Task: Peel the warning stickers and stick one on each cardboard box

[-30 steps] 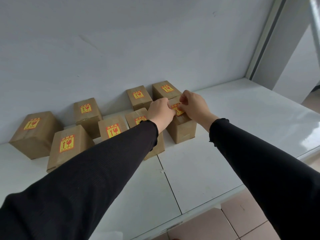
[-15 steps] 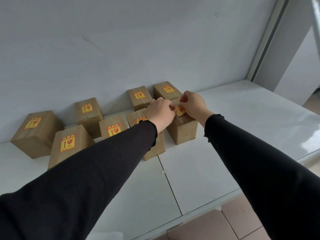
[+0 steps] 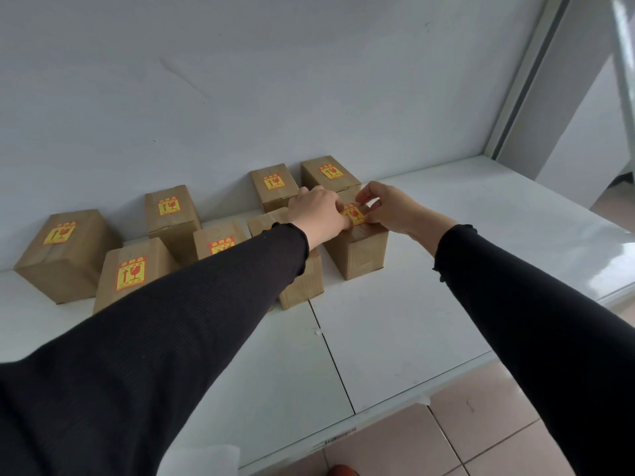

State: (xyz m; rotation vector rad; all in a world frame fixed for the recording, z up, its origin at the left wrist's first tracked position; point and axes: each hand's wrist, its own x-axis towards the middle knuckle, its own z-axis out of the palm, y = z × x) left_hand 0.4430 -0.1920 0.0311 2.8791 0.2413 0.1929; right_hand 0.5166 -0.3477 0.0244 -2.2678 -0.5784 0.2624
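We find eight boxes on the white surface [image 3: 395,338], ranged along the wall [image 3: 275,80]. Our landmark is the front box [image 3: 357,250], the one nearest the right end of the group. On its top lies a yellow and red sticker [image 3: 355,214]. The left hand [image 3: 318,214] rests on the box top at the sticker's left edge, fingers curled under; we cannot tell whether they pinch it. The right hand [image 3: 391,209] sits at the sticker's right edge, thumb and forefinger closed on that edge, the remaining fingers loosely bent. Both sleeves are black. Behind the front box stands a labelled box [image 3: 330,175], and left of that another [image 3: 273,183]. Further left of the front box, four more boxes show stickers on top. One box [image 3: 302,283], just left of the front box, is largely hidden by the left arm.
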